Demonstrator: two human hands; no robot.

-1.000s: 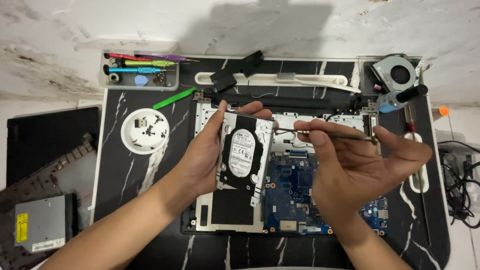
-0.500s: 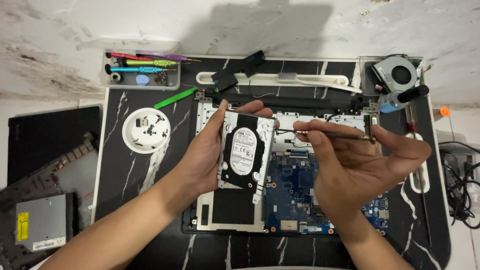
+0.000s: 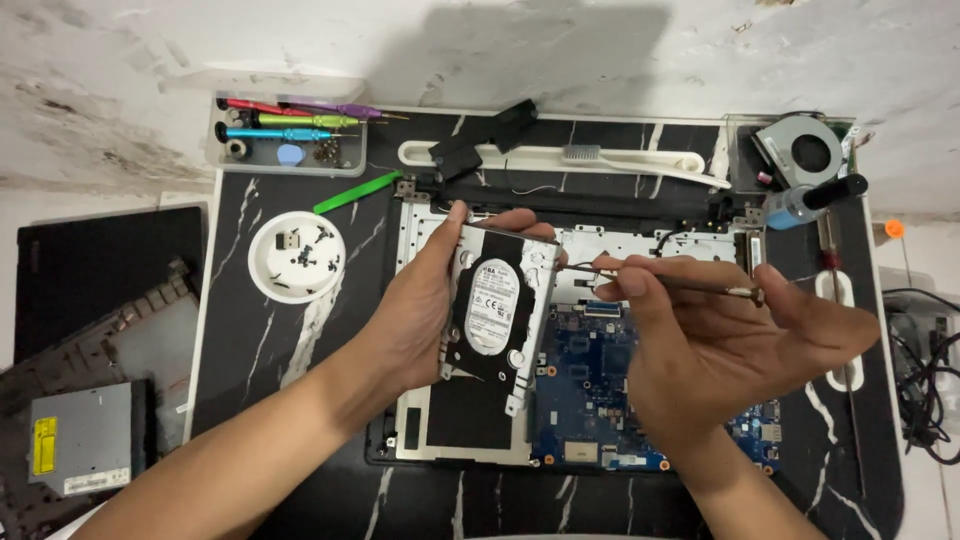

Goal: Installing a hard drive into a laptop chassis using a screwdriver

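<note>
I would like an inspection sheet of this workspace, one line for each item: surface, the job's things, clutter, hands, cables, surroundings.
Surface: black marbled mat under an opened laptop, its blue circuit board bare.
Job's things: hard drive in a metal bracket, held tilted above the laptop; thin screwdriver with its tip at the drive's edge.
Clutter: white dish of screws, tool tray, green pry stick, fan, white brush.
Hands: left hand in a grip on the drive; right hand holds the screwdriver.
Cables: black bundle at the right edge.
Surroundings: worn white wall; optical drive and laptop cover parts at the left.
</note>
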